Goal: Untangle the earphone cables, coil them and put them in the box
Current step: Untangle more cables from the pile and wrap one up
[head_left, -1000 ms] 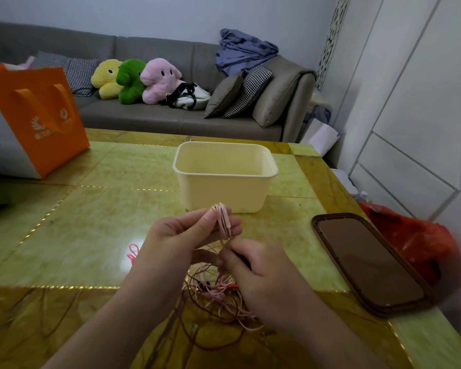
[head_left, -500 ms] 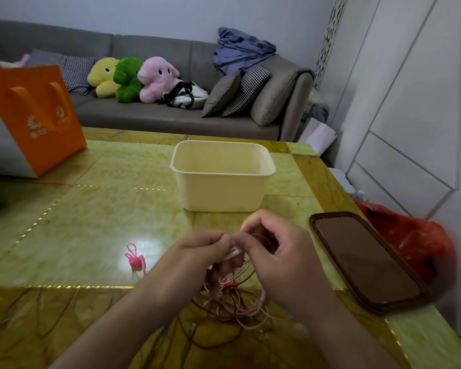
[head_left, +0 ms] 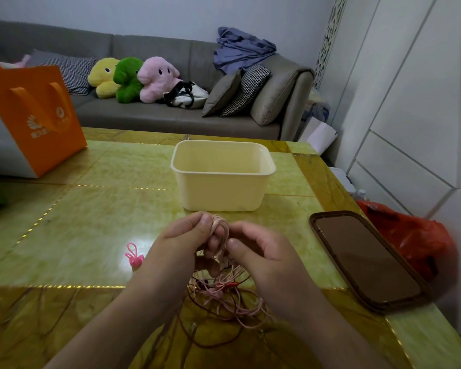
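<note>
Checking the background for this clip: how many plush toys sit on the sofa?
3, side by side on the sofa seat: yellow plush leftmost, green plush in the middle, pink plush rightmost. Cushions could hide others.

Box (head_left: pixel 221 182) behind both hands; cables (head_left: pixel 224 296) below them, seemingly on the table (head_left: pixel 91 222).

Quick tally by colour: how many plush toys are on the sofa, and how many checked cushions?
Yellow plush toy: 1
Green plush toy: 1
Pink plush toy: 1
Checked cushions, one at the sofa's left, one near its right arm: 2
Total: 5
</note>
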Motion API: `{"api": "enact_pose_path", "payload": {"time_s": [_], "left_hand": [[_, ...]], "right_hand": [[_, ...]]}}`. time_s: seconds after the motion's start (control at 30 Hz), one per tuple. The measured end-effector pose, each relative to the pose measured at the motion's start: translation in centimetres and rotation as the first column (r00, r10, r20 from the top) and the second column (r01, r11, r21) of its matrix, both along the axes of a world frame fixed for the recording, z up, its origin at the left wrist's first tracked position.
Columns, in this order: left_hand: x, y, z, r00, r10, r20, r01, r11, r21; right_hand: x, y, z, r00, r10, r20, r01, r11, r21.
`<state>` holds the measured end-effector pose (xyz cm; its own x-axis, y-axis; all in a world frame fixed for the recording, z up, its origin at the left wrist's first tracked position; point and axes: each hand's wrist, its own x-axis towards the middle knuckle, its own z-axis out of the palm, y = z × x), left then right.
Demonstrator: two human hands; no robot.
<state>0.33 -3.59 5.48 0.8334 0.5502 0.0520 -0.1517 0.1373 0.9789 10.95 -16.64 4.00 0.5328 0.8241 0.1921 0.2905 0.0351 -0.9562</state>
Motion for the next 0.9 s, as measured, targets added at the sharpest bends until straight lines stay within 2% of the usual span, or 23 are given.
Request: {"api": "enact_pose_path", "payload": {"time_s": [0.17, 0.3, 0.4, 0.47, 0.6, 0.7, 0.9], "left_hand": [[0.3, -0.2, -0.2, 0.998, 0.055, -0.005, -0.055, 0.998, 0.006], [0.4, -0.7, -0.4, 0.998, 0.068, 0.017, -0.067, 0.997, -0.041], [0.6, -1.1, -0.4, 0.996, 0.083, 0.045, -0.077, 0.988, -0.13], [0.9, -1.1, -0.5, 0.995, 0.079, 0.058, -0.063, 0.968, -0.241], [1.1, -0.6, -0.5, 0.997, 0.042, 0.059, -0.018, 0.931, -0.365], [1.1, -0.4, -0.8, 0.998, 0.056, 0.04, -0.041, 0.946, -0.322], [0.5, -0.6, -0.8, 0.992, 0.06, -0.112, -0.06, 0.998, 0.009]], "right_hand": [[-0.6, 0.4, -0.3, 0.994, -0.074, 0.084, 0.076, 0.997, -0.016], [-1.1, 0.9, -0.7, 0.988, -0.138, 0.074, 0.137, 0.99, 0.016], [-1.5, 1.1, -0.7, 0.983, -0.172, 0.058, 0.169, 0.984, 0.051], [-1.6, 1.1, -0.7, 0.98, -0.193, 0.047, 0.19, 0.98, 0.062], [-1.4, 1.1, -0.8, 0.965, -0.237, 0.11, 0.229, 0.971, 0.074], [-1.2, 1.1, -0.9, 0.944, -0.27, 0.187, 0.262, 0.963, 0.07], [-0.8, 0.5, -0.2, 0.933, -0.271, 0.235, 0.26, 0.962, 0.08]]}}
